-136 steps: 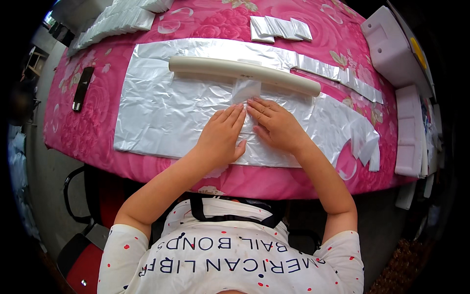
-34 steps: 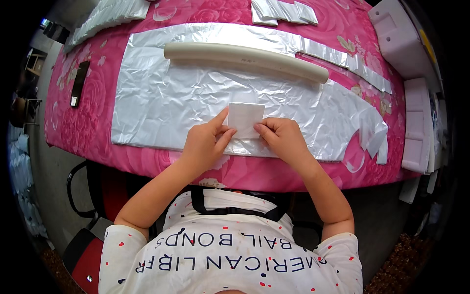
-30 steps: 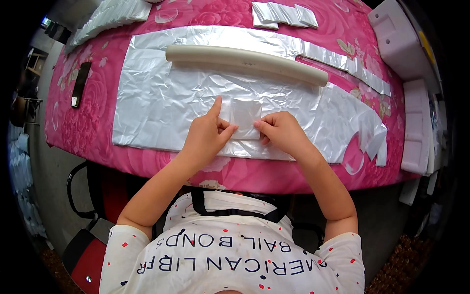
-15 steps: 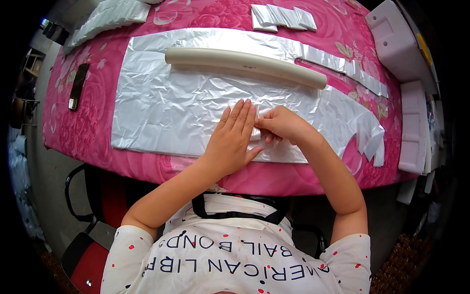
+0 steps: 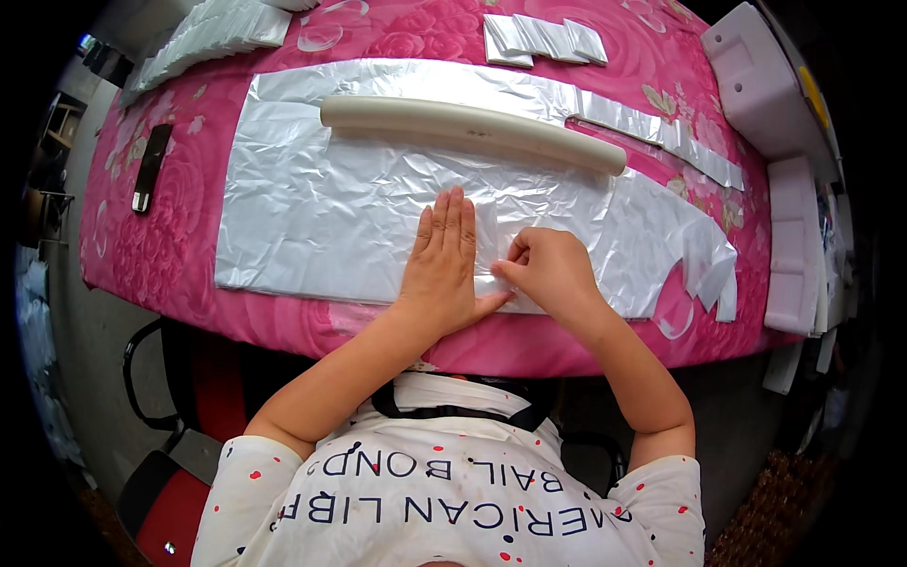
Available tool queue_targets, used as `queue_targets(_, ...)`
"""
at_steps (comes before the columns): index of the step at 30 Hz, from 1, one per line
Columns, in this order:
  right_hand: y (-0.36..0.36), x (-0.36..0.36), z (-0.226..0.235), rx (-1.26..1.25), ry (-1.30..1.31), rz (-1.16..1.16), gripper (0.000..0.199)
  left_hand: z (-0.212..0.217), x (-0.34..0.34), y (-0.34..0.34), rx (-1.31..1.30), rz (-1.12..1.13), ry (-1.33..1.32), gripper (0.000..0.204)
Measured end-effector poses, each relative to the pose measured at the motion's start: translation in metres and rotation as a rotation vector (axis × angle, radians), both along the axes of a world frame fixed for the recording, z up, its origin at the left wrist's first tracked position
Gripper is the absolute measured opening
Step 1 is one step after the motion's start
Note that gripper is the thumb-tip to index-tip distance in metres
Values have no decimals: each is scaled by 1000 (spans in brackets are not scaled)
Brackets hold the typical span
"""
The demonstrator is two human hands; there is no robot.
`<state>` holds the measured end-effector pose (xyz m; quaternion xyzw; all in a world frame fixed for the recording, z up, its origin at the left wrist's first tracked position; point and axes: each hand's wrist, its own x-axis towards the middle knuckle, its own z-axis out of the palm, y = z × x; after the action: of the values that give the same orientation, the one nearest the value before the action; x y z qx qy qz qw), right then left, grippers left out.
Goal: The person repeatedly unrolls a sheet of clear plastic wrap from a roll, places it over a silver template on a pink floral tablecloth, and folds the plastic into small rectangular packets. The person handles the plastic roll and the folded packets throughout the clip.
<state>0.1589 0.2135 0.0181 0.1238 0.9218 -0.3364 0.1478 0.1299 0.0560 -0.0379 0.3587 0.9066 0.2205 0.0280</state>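
Across the pink floral tablecloth (image 5: 161, 255): crinkled silvery-white plastic sheeting (image 5: 293, 217), spread flat; cream cylindrical tube (image 5: 425, 118) on its far part; left hand (image 5: 440, 269), fingers flat, extended, gripping nothing, partly covering small translucent whitish film piece (image 5: 486, 227), near centre; right hand (image 5: 555, 274) beside it, thumb and forefinger pinched, any hold unclear.

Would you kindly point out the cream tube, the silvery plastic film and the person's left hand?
Cream tube (image 5: 472, 124): head view, middle of its length.
Silvery plastic film (image 5: 364, 203): head view, bare part below the tube.
Left hand (image 5: 438, 276): head view, back of the hand.
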Motion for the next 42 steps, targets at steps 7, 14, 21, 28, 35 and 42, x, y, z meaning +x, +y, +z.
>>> queue_targets(7, -17, 1, -20, 372, 676, 372, 36, 2, 3, -13, 112, -6, 36, 104)
queue_targets(14, -45, -30, -56, 296, 600, 513, 66, 23, 53, -125, 701, 135, -899, 38)
queue_targets(21, -122, 21, -53, 26, 485, 571, 69, 21, 95, -168, 683, 925, -1377, 17)
queue_targets(28, -160, 46, -54, -249, 406, 746, 66, 2, 96, -175, 813, 1040, -1446, 15)
queue_targets(35, -120, 15, -11, -212, 662, 898, 31, 56, 54, -157, 33, 202, -375, 11)
queue_targets(42, -29, -38, 4, -202, 691, 653, 17, 78, 5, -110, 334, 67, 54, 24)
